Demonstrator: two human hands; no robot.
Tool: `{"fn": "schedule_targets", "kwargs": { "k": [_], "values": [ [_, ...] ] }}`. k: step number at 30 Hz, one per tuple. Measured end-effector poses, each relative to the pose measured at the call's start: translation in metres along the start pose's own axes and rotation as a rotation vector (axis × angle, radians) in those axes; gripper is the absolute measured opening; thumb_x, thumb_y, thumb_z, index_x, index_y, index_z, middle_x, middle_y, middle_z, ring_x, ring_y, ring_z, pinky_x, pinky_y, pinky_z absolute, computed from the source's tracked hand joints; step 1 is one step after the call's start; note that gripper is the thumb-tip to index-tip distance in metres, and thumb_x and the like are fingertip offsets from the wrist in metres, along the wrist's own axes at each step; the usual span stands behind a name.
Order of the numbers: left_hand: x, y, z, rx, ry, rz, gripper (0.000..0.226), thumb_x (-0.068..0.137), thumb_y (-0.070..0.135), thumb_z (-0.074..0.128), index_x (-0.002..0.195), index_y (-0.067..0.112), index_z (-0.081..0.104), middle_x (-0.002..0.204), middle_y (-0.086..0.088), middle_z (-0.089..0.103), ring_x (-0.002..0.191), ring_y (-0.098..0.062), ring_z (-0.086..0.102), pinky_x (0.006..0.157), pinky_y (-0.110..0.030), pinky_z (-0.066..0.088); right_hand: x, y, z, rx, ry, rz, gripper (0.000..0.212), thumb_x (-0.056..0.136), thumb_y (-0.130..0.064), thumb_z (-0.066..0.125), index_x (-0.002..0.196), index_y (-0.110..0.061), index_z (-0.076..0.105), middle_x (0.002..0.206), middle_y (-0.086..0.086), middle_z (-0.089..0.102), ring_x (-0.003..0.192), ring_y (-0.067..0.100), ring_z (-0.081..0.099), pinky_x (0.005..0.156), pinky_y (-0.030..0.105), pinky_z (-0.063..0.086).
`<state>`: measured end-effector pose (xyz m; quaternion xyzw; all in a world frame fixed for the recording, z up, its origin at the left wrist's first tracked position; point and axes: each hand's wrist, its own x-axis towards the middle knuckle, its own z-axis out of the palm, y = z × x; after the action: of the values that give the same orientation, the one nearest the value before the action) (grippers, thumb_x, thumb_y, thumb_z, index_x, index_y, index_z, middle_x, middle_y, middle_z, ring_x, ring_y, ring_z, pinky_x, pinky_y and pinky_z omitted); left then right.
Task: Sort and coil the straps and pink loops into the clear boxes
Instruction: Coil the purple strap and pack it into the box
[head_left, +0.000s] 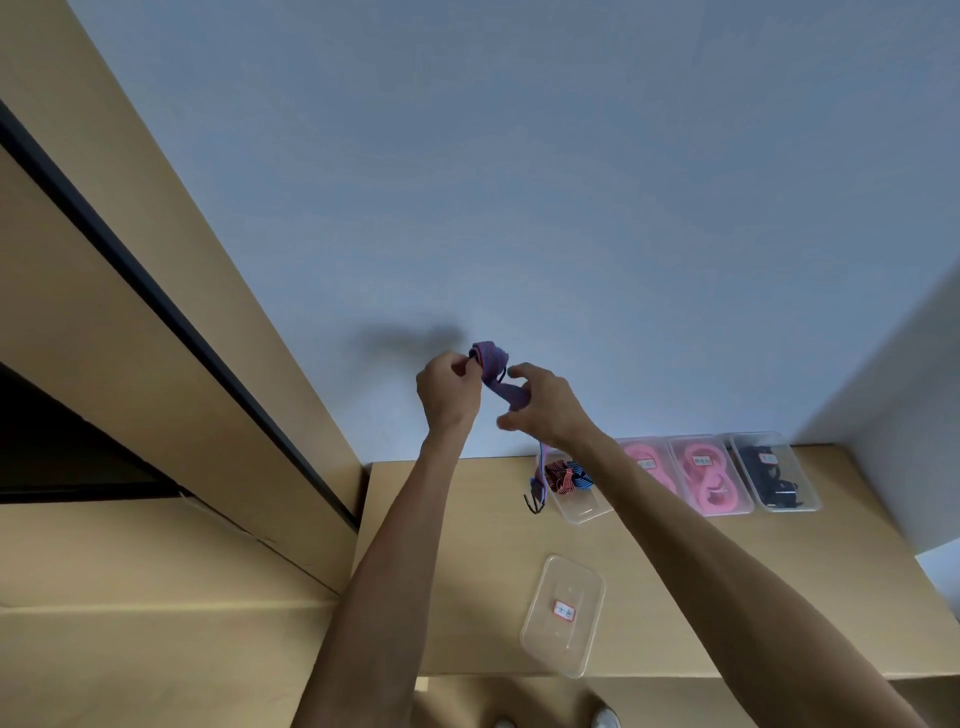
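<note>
Near lid (563, 616) lies aside; left hand (448, 391) pinches the purple strap coil (491, 361), right hand (540, 402) grasps its tail: wind snugly, evenly.

Both hands (449, 387) (540, 402) raised, winding purple strap (493, 364), boxes (709, 475) below

woven cloth strap (491, 358); clear glossy plastic boxes (582, 512); matt, perhaps wooden, table (457, 571)
</note>
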<state>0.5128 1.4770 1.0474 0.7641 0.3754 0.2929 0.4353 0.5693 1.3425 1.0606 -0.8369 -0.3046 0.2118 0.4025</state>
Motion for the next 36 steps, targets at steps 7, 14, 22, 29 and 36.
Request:
{"fn": "schedule_targets", "kwargs": {
  "k": [7, 14, 22, 29, 36],
  "values": [
    [-0.014, -0.015, -0.001, 0.194, -0.315, 0.254, 0.022, 0.085, 0.0, 0.052, 0.087, 0.007, 0.072, 0.077, 0.0, 0.069, 0.067, -0.013, 0.054, 0.058, -0.015, 0.038, 0.014, -0.013, -0.011, -0.241, 0.149, -0.248, 0.019, 0.087, -0.005, 0.061, 0.097, -0.005, 0.077, 0.093, 0.012, 0.063, 0.085, 0.028, 0.061, 0.071, 0.035, 0.047],
    [0.004, 0.002, -0.022, 0.172, -0.466, 0.374, 0.017, 0.09, -0.002, 0.054, 0.089, 0.006, 0.069, 0.087, -0.006, 0.067, 0.081, -0.02, 0.06, 0.073, -0.028, 0.044, 0.018, -0.001, -0.031, 0.049, 0.231, -0.151, 0.014, 0.09, -0.007, 0.062, 0.093, -0.004, 0.076, 0.076, -0.007, 0.063, 0.078, 0.012, 0.058, 0.068, 0.014, 0.041],
    [-0.004, 0.024, -0.017, -0.276, -0.644, 0.199, 0.019, 0.097, -0.006, 0.049, 0.095, 0.001, 0.067, 0.083, -0.011, 0.067, 0.075, -0.016, 0.065, 0.075, -0.027, 0.057, 0.014, 0.014, -0.042, 0.851, 0.01, 0.031, 0.015, 0.096, -0.004, 0.054, 0.091, 0.001, 0.067, 0.085, 0.013, 0.062, 0.075, 0.02, 0.061, 0.061, 0.031, 0.054],
    [-0.012, 0.035, -0.005, -0.618, -0.665, 0.01, 0.014, 0.097, 0.003, 0.058, 0.087, 0.004, 0.067, 0.076, -0.011, 0.071, 0.073, -0.024, 0.068, 0.072, -0.027, 0.055, 0.01, 0.003, -0.032, 0.765, 0.155, 0.059, 0.014, 0.068, -0.008, 0.047, 0.07, -0.008, 0.06, 0.058, 0.007, 0.054, 0.051, 0.017, 0.045, 0.051, 0.022, 0.036],
    [-0.009, 0.034, 0.006, -0.589, -0.369, -0.015, 0.013, 0.095, 0.009, 0.063, 0.086, 0.001, 0.068, 0.074, -0.007, 0.071, 0.07, -0.018, 0.068, 0.072, -0.024, 0.056, 0.005, 0.01, -0.022, 0.797, 0.117, 0.03, 0.027, 0.098, -0.019, 0.039, 0.089, -0.005, 0.061, 0.074, 0.006, 0.064, 0.051, 0.019, 0.051, 0.044, 0.025, 0.036]
  ]
}}
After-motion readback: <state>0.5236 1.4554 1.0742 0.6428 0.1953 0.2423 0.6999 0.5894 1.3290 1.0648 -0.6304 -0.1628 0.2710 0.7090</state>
